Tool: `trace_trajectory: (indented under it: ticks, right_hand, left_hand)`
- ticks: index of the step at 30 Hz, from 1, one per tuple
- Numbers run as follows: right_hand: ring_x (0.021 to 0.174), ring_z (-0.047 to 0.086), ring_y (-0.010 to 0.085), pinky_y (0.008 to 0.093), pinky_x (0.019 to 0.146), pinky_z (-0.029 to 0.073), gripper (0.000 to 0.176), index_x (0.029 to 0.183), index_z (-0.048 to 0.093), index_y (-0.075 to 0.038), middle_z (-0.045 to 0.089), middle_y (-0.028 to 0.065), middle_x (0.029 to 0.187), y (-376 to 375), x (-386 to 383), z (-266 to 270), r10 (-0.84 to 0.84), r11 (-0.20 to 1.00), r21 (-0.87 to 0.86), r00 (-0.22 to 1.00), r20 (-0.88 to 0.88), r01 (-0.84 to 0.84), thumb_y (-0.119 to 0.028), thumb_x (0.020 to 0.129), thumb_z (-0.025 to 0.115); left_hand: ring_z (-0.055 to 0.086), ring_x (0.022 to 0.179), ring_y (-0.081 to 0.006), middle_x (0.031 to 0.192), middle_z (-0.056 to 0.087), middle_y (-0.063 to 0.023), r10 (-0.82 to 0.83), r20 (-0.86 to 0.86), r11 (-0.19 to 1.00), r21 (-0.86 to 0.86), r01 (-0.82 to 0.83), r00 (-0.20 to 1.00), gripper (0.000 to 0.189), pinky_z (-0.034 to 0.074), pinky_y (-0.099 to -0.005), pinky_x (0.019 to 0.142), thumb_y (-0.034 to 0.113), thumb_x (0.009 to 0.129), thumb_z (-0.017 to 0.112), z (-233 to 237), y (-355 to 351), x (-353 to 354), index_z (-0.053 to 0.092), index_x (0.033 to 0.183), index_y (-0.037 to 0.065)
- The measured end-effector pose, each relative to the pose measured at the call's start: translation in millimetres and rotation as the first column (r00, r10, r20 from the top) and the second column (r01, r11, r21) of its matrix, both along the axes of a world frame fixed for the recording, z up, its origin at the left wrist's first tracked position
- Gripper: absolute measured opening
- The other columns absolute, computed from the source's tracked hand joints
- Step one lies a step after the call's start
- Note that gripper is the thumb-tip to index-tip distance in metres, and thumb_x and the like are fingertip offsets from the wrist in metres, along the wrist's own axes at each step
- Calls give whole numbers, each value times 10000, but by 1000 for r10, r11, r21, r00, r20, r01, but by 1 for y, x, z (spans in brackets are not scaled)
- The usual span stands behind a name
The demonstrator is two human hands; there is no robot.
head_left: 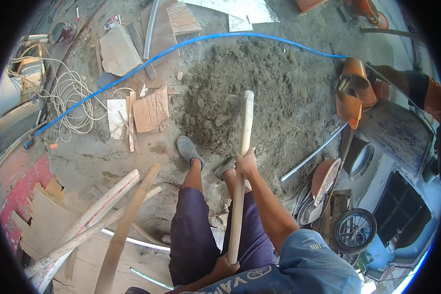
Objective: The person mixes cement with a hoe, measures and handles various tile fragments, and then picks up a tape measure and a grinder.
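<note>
A long-handled hoe (243, 132) runs from my waist out over a heap of loose grey soil (274, 93). My right hand (246, 163) is wrapped round the middle of its pale wooden shaft. Lower down, close to my lap, my left hand (224, 267) grips the shaft's near end. At the far end a dusty grey edge shows beside the wood; the rest of the blade is hard to make out against the soil. My feet, in grey clogs (187, 148), stand at the near edge of the heap.
A blue hose (220, 36) arcs across the ground beyond the heap. Orange buckets (350, 100) stand at the right, near another person's leg (394, 81). Bamboo poles (127, 225) lie at lower left, broken boards (151, 109) and coiled cable (76, 105) at left. A spoked wheel (355, 230) is at lower right.
</note>
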State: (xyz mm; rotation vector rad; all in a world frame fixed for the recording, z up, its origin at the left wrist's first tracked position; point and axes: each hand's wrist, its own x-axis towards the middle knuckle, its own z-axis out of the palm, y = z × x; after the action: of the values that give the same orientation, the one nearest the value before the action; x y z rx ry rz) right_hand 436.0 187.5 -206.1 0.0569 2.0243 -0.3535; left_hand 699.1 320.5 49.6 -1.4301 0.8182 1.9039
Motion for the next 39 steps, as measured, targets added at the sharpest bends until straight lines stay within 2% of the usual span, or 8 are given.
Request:
trace_trajectory:
  ticks: [7,14,19,26,29,30,34,39]
  right_hand:
    - [502,574,165,313,434,490,385,1126,358,35,566,107,717,-186,-112,98,-94,794,-598,950,-299,-109,-59,803,545]
    - [844,683,398,425,742,556,493,1203,430,32,664,260,934,82,-20,-124,499,866,17,863,-71,-500,-193,803,610]
    - [640,670,262,372,556,546,467,1197,415,49,649,206,846,57,-54,-29,367,925,-145,924,104,-351,-151,808,578]
    - [486,554,148,314,421,482,366,1103,377,31,558,86,701,-108,-125,38,69,769,-605,967,-243,-207,-74,811,572]
    - [490,568,161,324,421,483,371,1135,381,23,565,94,709,-34,-75,-41,183,912,-328,961,-206,-244,-91,829,558]
    - [854,679,380,434,768,559,508,1218,354,58,633,305,955,35,-55,-103,337,907,-190,919,-204,-375,-145,813,582]
    - [972,636,457,467,892,502,531,1229,378,18,630,329,993,86,7,-34,327,940,50,933,152,-338,-217,807,599]
    - [517,600,182,331,446,505,402,1164,389,32,606,137,752,-62,-43,26,212,851,-434,949,-234,-297,-112,827,555]
  left_hand:
    - [660,747,-408,780,663,-235,-37,-343,829,-536,-163,939,318,532,-452,640,187,733,718,-160,-74,-72,632,980,6]
    - [693,877,-366,887,676,-243,305,66,951,37,-307,950,403,533,-408,760,221,747,692,-43,106,-106,604,1036,-46]
    - [689,895,-374,895,673,-262,354,136,934,5,-358,925,430,532,-410,779,217,753,678,-5,140,-154,605,1084,-47]
    - [684,782,-369,841,677,-241,109,-182,853,-488,-185,977,475,542,-425,682,198,744,697,-166,40,-136,601,1172,17]
    - [698,801,-356,860,694,-215,240,-116,940,-219,-261,964,463,543,-402,718,208,741,694,-138,76,-106,616,1149,6]
    - [702,823,-351,868,699,-209,325,-33,942,-80,-327,945,451,542,-394,745,212,739,692,-98,110,-99,626,1132,0]
    - [699,926,-313,928,696,-231,366,115,929,19,-371,923,412,517,-371,849,202,746,675,-37,180,-74,644,1095,-13]
    - [692,751,-383,787,673,-247,172,-185,839,-487,-242,968,428,545,-427,659,178,749,707,-145,111,-88,616,1121,-13]
